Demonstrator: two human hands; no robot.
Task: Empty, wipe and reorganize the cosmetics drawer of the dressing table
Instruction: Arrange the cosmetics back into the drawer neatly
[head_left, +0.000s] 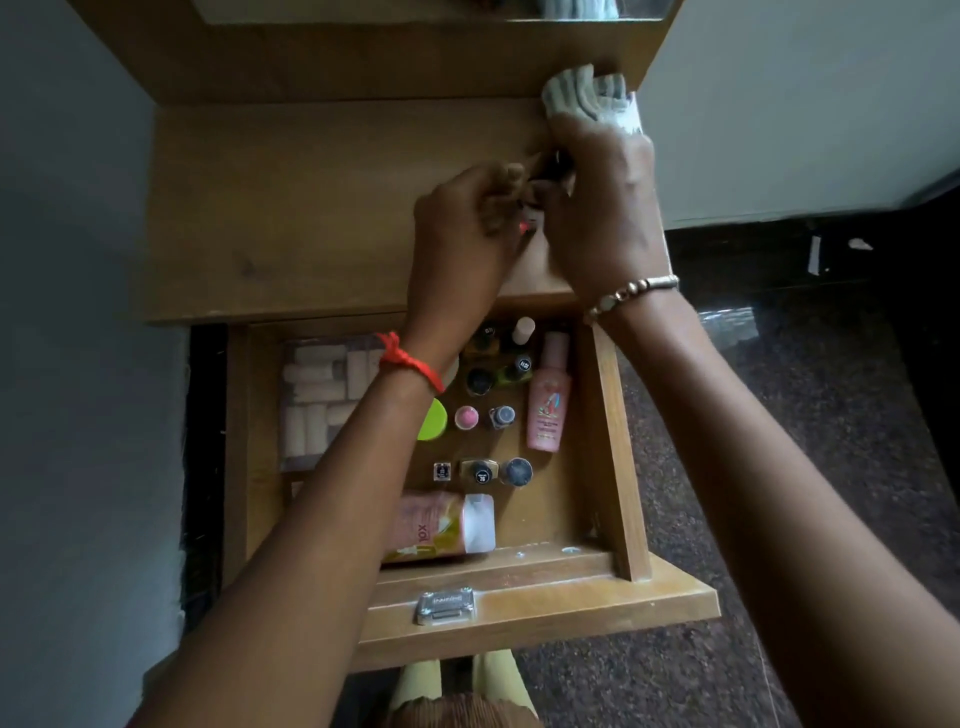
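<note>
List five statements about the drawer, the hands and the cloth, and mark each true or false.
1. The drawer is pulled open. True.
2. Both hands are down inside the drawer. False: the left hand and the right hand are above the tabletop, together holding a small item.
3. The pink bottle lies near the drawer's right wall. True.
4. The cloth lies in the drawer. False: it is at the tabletop's back right corner.
5. The red thread is on the right wrist. False: it is on the left wrist, and the right wrist has a beaded bracelet.
</note>
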